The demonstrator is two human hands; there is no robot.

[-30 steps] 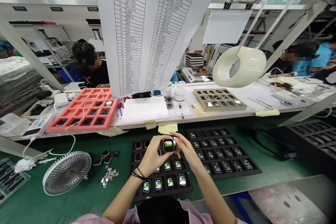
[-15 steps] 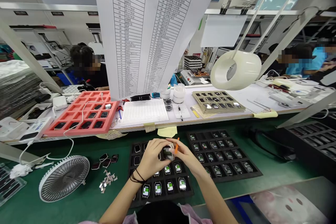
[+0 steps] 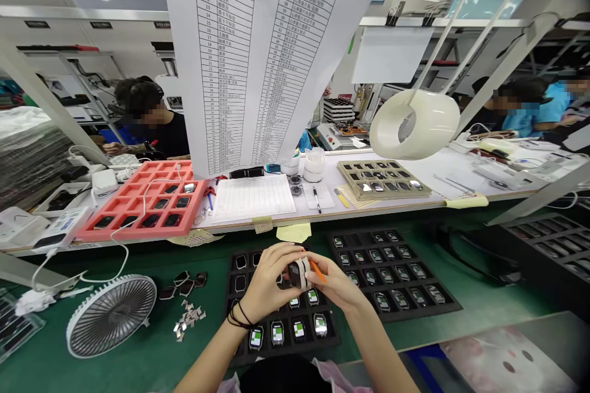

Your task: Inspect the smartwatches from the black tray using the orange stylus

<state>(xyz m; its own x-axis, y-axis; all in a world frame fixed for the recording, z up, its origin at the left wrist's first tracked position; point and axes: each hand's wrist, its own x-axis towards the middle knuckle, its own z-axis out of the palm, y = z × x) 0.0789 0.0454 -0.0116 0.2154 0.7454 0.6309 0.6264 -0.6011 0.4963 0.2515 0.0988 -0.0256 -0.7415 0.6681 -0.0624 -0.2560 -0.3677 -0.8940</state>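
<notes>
My left hand [image 3: 267, 282] is closed around a small smartwatch body [image 3: 296, 274], its dark screen face turned toward the left palm. A thin orange stick-like tool [image 3: 318, 271] is gripped by my right hand [image 3: 340, 287], whose fingers also touch the watch's pale side. Both hands meet above a black foam tray [image 3: 332, 339], where several smartwatch faces show green-and-white screens. Part of that tray is hidden by my hands and forearms. To the right lies a second black foam tray [image 3: 354, 238] with more watches in its slots.
A grey fan [image 3: 113, 316], loose watch parts [image 3: 185, 287] and small metallic pieces [image 3: 188, 319] lie on the left. The raised shelf holds a red foam tray [image 3: 133, 187] and a beige tray [image 3: 382, 193]. A printed sheet [image 3: 251, 61] hangs ahead. Co-workers sit beyond the shelf.
The watch has turned in my hands, showing more of its pale side. The orange tool has tilted from nearly upright to slanting down right. At far left, a co-worker's hand has come into view.
</notes>
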